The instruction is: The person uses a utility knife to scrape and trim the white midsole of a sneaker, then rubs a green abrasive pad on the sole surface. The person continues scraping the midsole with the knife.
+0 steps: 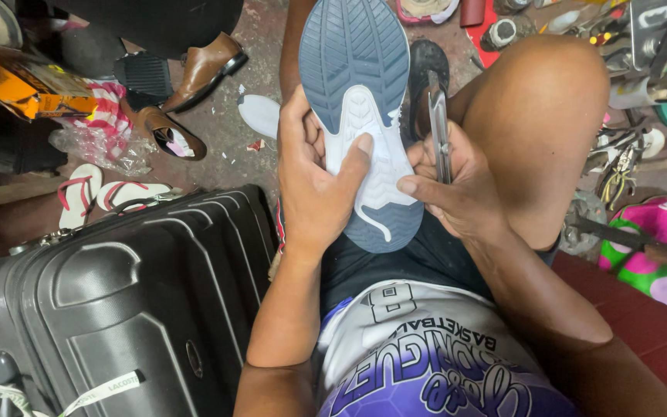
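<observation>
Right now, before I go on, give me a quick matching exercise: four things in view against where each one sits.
Things:
1. shoe sole
2. metal tool
3. suitcase
4. brown shoes

Places:
A. on the floor, upper left
B. gripped in the right hand
C. standing lower left, beside the left arm
D. held between both hands, tread facing up, the left hand pressing a thumb on it

Pairs: 1-D, 2-B, 3-C, 4-A
</observation>
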